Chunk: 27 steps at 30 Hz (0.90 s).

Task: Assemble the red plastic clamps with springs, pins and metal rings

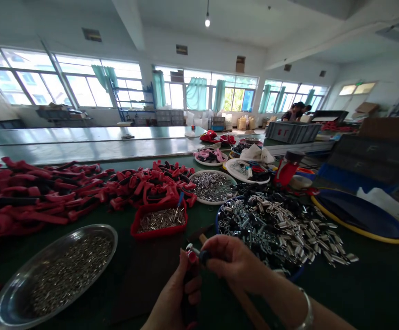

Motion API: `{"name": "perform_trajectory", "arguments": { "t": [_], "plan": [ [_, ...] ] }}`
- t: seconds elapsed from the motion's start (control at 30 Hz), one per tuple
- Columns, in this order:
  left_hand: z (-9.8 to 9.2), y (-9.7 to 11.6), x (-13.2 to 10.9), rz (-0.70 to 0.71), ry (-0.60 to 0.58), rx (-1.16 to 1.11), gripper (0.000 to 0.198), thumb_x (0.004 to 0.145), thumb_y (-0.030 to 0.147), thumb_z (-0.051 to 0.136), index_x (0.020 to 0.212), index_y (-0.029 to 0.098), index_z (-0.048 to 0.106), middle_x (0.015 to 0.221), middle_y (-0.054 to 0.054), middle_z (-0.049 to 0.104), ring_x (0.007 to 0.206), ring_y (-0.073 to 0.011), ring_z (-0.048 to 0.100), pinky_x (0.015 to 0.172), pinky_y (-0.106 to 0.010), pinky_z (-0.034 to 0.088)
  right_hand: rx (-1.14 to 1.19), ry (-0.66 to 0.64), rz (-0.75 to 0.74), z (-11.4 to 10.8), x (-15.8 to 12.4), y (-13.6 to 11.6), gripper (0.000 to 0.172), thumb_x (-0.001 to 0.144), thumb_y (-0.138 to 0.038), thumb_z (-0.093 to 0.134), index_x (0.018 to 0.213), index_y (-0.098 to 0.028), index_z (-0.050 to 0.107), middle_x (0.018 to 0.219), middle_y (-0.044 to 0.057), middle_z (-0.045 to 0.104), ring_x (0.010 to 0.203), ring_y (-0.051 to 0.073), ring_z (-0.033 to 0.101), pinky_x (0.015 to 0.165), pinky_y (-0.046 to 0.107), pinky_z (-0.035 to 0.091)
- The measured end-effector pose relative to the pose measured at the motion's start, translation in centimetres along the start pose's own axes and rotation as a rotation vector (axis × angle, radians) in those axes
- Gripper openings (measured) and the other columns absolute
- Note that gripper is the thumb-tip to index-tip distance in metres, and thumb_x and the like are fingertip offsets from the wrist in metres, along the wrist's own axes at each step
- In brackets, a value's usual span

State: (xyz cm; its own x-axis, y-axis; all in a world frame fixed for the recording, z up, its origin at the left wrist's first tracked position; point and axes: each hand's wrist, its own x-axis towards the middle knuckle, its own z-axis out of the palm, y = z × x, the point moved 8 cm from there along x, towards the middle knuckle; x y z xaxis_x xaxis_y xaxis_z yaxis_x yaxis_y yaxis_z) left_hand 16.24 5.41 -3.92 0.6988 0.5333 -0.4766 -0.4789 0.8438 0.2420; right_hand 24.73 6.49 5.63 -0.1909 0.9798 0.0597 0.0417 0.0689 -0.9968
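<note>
My left hand point(175, 293) is closed round a dark handle with a red end point(192, 257), held upright low in the middle of the view. My right hand point(237, 261) pinches a small metal piece with a black knob point(204, 257) between thumb and fingers. Its silvery tip is at the top of the red-ended handle; whether it sits inside, I cannot tell. Under my right hand lies a hammer with a wooden handle point(245, 305), partly hidden. Just beyond is a red tray point(140, 234) of small metal pins.
Red-and-black handles point(144, 183) are heaped at the left. A steel bowl point(112, 238) of small metal parts stands front left. Springs and black pieces point(281, 224) spill at the right, beside a blue-and-yellow tray point(364, 217). A person point(297, 111) is far back.
</note>
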Motion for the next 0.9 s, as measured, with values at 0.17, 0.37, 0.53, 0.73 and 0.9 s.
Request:
{"name": "perform_trajectory", "arguments": {
  "t": [0.17, 0.37, 0.53, 0.73, 0.9],
  "plan": [
    [0.4, 1.1, -1.4, 0.06, -0.07, 0.048, 0.043, 0.064, 0.058, 0.065, 0.074, 0.017, 0.057, 0.042, 0.011, 0.024, 0.033, -0.0009, 0.028, 0.034, -0.011, 0.019, 0.219, 0.099, 0.042, 1.7, -0.7, 1.3, 0.031, 0.07, -0.037, 0.07, 0.089, -0.016, 0.059, 0.076, 0.002, 0.064, 0.066, 0.011, 0.059, 0.055, 0.019, 0.043],
    [-0.9, 2.8, -2.3, 0.199, -0.02, 0.082, 0.045, 0.062, 0.055, 0.068, 0.09, 0.021, 0.057, 0.043, 0.011, 0.028, 0.035, -0.0007, 0.028, 0.036, -0.011, 0.022, 0.359, -0.085, -0.003, 5.1, -1.3, -0.4, 0.024, 0.076, -0.033, 0.065, 0.092, -0.018, 0.057, 0.085, 0.004, 0.065, 0.075, 0.016, 0.064, 0.074, 0.035, 0.051],
    [-1.1, 3.6, -3.5, 0.258, -0.093, 0.16, 0.053, 0.056, 0.056, 0.071, 0.09, 0.019, 0.055, 0.057, 0.008, 0.044, 0.037, 0.0023, 0.025, 0.035, -0.009, 0.023, 0.231, -0.091, -0.1, 6.3, -1.5, -1.7, 0.024, 0.08, -0.033, 0.059, 0.098, -0.018, 0.055, 0.085, 0.007, 0.067, 0.074, 0.018, 0.066, 0.071, 0.033, 0.052],
    [-0.7, 4.7, -4.4, 0.399, -0.2, 0.232, 0.053, 0.05, 0.058, 0.074, 0.079, 0.019, 0.054, 0.062, 0.006, 0.047, 0.037, 0.0016, 0.026, 0.034, -0.011, 0.023, 0.061, -0.024, -0.061, 7.3, -1.8, -0.4, 0.023, 0.082, -0.04, 0.054, 0.081, -0.018, 0.061, 0.072, 0.005, 0.065, 0.057, 0.012, 0.06, 0.051, 0.021, 0.047],
    [-3.2, 2.7, -3.4, 0.355, 0.19, 0.223, 0.044, 0.061, 0.05, 0.072, 0.087, 0.018, 0.058, 0.057, 0.005, 0.048, 0.039, -0.0033, 0.038, 0.035, -0.015, 0.027, 0.207, 0.152, -0.011, 9.4, -1.9, 3.2, 0.027, 0.08, -0.045, 0.055, 0.09, -0.02, 0.058, 0.074, 0.004, 0.062, 0.057, 0.013, 0.059, 0.051, 0.023, 0.047]
  ]
}}
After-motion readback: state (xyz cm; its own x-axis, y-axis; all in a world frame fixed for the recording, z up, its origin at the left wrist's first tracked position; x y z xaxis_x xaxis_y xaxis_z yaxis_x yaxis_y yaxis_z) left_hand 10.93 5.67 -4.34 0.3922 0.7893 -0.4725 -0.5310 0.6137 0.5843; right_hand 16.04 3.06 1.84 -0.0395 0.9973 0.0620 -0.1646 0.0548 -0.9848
